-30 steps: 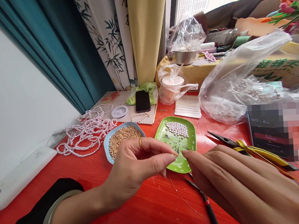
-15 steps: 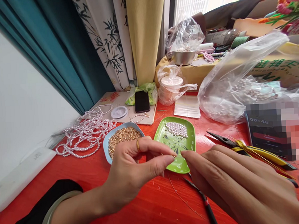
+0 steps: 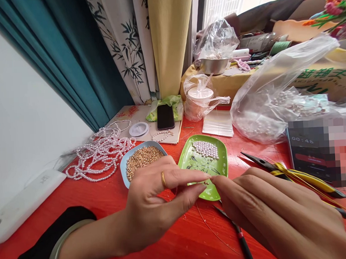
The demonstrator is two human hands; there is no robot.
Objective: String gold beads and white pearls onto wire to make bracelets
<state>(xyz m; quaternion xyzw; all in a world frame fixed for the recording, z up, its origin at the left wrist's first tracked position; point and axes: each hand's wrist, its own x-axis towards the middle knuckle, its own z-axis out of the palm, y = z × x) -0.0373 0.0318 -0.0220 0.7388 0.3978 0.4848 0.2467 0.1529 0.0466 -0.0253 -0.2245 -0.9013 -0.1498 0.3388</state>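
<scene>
My left hand [image 3: 167, 191], a gold ring on one finger, is closed in a pinch. Small gold beads [image 3: 206, 183] show between its thumb and forefinger tips. My right hand [image 3: 270, 209] is closed too, its fingertips meeting the left forefinger; what they pinch is hidden. Both hands are over the near part of a green tray [image 3: 189, 159] holding pearl-white beads [image 3: 205, 149]. Just behind the left hand, a blue dish [image 3: 123, 171] contains many gold beads [image 3: 142, 158]. A thin strand [image 3: 210, 228] curves over the red table below the hands.
Yellow-and-black pliers [image 3: 264, 161] and a phone [image 3: 310, 149] lie at the right; another black-handled tool [image 3: 241, 238] is partly under my right hand. Pearl strands [image 3: 104, 152] are heaped at left. A bagged cup [image 3: 199, 99], plastic sleeves [image 3: 218, 123] and a plastic bag [image 3: 253, 106] stand behind.
My left forefinger has moved right to touch the right fingertips, and its thumb has opened slightly downward, so the gold beads now show. My right hand has barely moved.
</scene>
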